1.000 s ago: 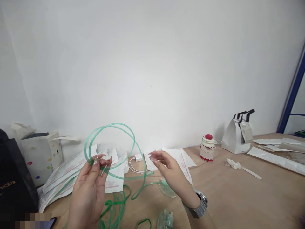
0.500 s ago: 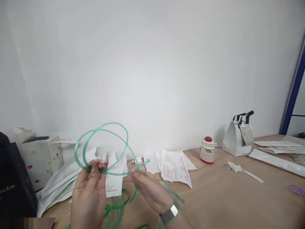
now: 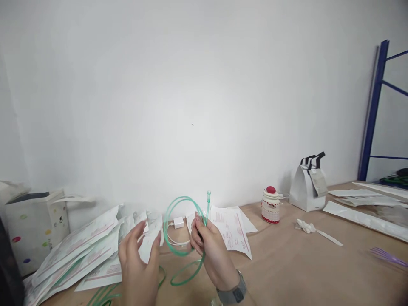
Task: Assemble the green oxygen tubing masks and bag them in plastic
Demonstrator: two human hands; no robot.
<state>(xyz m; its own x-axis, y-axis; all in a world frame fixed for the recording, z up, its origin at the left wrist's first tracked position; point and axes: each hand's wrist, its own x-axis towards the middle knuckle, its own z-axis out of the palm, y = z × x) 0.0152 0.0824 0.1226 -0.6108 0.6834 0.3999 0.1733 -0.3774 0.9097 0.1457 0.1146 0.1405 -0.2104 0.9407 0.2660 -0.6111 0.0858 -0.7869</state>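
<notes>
Translucent green plastic tubing, looped above the brown paper-covered table, has been passed to the pinching right hand; the left hand is spread, so control is seemingly left to one hand.

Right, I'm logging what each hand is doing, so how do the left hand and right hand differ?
The left hand is spread open, holding nothing visible; the right hand is closed around the green tubing. The right hand has a grey band at its wrist; none shows on the left hand. Both are bare.
</notes>
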